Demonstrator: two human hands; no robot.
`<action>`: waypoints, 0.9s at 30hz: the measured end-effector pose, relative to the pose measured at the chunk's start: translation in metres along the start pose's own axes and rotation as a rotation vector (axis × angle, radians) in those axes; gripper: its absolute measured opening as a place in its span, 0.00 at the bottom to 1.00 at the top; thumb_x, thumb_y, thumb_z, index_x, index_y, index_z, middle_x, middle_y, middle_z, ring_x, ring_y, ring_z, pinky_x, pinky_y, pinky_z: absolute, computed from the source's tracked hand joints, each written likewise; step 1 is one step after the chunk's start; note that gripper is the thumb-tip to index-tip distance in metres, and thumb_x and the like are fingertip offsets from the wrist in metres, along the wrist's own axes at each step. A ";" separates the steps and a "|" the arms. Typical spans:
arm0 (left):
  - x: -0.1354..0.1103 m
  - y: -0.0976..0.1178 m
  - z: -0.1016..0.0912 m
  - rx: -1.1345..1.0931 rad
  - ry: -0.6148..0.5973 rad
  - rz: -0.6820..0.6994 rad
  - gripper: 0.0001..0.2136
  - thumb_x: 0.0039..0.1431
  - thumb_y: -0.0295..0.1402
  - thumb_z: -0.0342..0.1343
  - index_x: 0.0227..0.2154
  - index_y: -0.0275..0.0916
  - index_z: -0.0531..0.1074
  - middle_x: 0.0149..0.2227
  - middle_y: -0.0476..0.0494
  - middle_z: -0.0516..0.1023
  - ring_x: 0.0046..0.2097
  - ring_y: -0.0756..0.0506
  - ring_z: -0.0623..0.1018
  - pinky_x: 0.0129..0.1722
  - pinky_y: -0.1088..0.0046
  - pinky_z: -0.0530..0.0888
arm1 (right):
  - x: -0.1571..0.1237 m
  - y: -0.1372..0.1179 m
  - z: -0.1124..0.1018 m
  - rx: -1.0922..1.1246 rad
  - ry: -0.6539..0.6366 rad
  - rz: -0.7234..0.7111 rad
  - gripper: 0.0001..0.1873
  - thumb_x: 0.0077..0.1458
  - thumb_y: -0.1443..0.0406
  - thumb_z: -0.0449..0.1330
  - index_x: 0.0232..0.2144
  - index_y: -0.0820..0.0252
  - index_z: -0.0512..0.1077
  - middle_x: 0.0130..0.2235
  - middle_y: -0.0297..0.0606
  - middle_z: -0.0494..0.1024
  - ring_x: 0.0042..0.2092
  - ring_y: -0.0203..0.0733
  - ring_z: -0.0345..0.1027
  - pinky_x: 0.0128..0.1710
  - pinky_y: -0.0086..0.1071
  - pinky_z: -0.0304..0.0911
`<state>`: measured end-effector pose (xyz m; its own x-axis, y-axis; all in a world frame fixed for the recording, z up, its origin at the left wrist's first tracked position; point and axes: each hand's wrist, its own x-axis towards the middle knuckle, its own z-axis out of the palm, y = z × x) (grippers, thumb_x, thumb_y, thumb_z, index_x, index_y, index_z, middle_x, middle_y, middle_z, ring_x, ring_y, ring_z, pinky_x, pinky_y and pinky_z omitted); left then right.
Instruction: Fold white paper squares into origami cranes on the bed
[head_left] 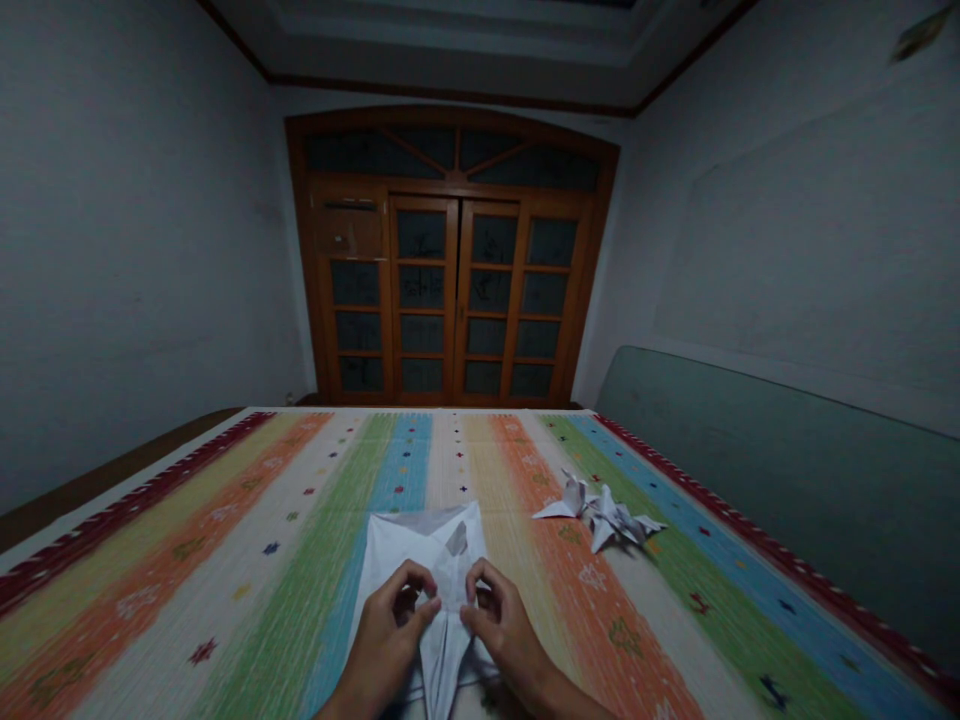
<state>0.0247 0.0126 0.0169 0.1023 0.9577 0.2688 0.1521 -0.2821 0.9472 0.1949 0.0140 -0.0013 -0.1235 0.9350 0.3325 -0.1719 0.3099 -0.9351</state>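
A partly folded white paper (424, 550) lies on the striped mat (225, 560) right in front of me. My left hand (386, 630) and my right hand (502, 625) both pinch its folded middle from either side, fingertips curled onto the creases. The paper's wide flap points away from me and a narrow point hangs toward me between my wrists. Two finished white folded paper figures (604, 512) rest on the mat to the right, beyond my right hand and apart from it.
The multicoloured striped mat covers a wide flat surface. A green padded panel (750, 450) runs along its right side by the wall. A wooden door with glass panes (450, 300) stands at the far end. The room is dim.
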 end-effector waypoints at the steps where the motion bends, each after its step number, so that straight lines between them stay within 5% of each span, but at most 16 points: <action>1: 0.001 -0.001 0.000 -0.030 0.009 -0.007 0.05 0.51 0.35 0.63 0.27 0.41 0.72 0.27 0.51 0.73 0.31 0.43 0.74 0.34 0.71 0.69 | 0.000 -0.001 -0.001 0.015 -0.019 -0.010 0.18 0.47 0.54 0.67 0.27 0.55 0.62 0.26 0.26 0.61 0.27 0.36 0.54 0.27 0.26 0.52; 8: 0.003 -0.006 -0.001 -0.198 0.084 -0.063 0.08 0.46 0.35 0.67 0.27 0.40 0.75 0.30 0.48 0.77 0.38 0.40 0.78 0.37 0.70 0.74 | -0.001 -0.004 -0.002 0.069 -0.064 0.021 0.15 0.46 0.58 0.66 0.33 0.55 0.66 0.31 0.29 0.67 0.29 0.36 0.59 0.27 0.26 0.53; 12: 0.002 -0.010 -0.002 -0.298 0.089 -0.115 0.14 0.47 0.38 0.69 0.35 0.41 0.73 0.29 0.49 0.78 0.33 0.43 0.79 0.34 0.72 0.73 | -0.003 0.002 0.000 0.046 -0.010 0.031 0.17 0.47 0.60 0.67 0.38 0.54 0.67 0.35 0.31 0.70 0.30 0.36 0.63 0.28 0.26 0.54; 17: -0.001 -0.020 -0.001 -0.365 0.102 -0.108 0.22 0.48 0.42 0.71 0.41 0.41 0.70 0.25 0.56 0.73 0.26 0.48 0.75 0.28 0.77 0.68 | -0.003 0.007 -0.003 -0.090 0.097 0.017 0.24 0.46 0.62 0.68 0.46 0.55 0.67 0.27 0.25 0.67 0.27 0.35 0.60 0.28 0.26 0.54; 21: -0.003 -0.017 0.000 -0.329 0.083 -0.076 0.21 0.48 0.42 0.71 0.42 0.41 0.71 0.24 0.56 0.72 0.26 0.48 0.75 0.28 0.77 0.69 | -0.003 0.003 -0.002 -0.107 0.156 0.028 0.20 0.46 0.64 0.68 0.42 0.56 0.69 0.25 0.24 0.67 0.27 0.36 0.64 0.29 0.26 0.58; 27: -0.005 -0.001 0.000 -0.207 -0.035 -0.026 0.13 0.48 0.37 0.67 0.37 0.40 0.78 0.37 0.43 0.81 0.40 0.39 0.80 0.41 0.68 0.76 | -0.005 -0.001 0.000 -0.157 0.144 0.063 0.09 0.49 0.66 0.62 0.35 0.58 0.75 0.31 0.34 0.76 0.27 0.38 0.68 0.25 0.28 0.60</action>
<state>0.0238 0.0081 0.0151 0.1356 0.9611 0.2406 -0.0494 -0.2360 0.9705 0.1961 0.0094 -0.0017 0.0141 0.9649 0.2624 -0.0131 0.2625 -0.9648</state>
